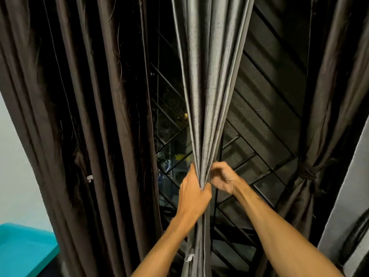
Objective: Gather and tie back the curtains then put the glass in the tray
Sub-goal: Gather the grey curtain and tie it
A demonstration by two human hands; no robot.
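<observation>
Evidently the gathering step, with the tying not yet begun. My left hand (194, 193) was wrapped round the grey curtain (209, 86), squeezing its folds into one narrow rope. My right hand (222, 176) sat just beside it on the bundle's right edge, fingers curled in and pinching the outer pleats toward the left fist. The dark brown curtain (89, 116) to the left hung loose and ungathered. The far-right curtain (311, 116) was already cinched by a tie (306, 172). Neither hand held a band. Next move, as I judged it: hold the bundle with the left, free the right to find a band and loop it round. The glass was not in view. A teal surface (24, 250) showed at lower left; I couldn't tell whether it was the tray.
</observation>
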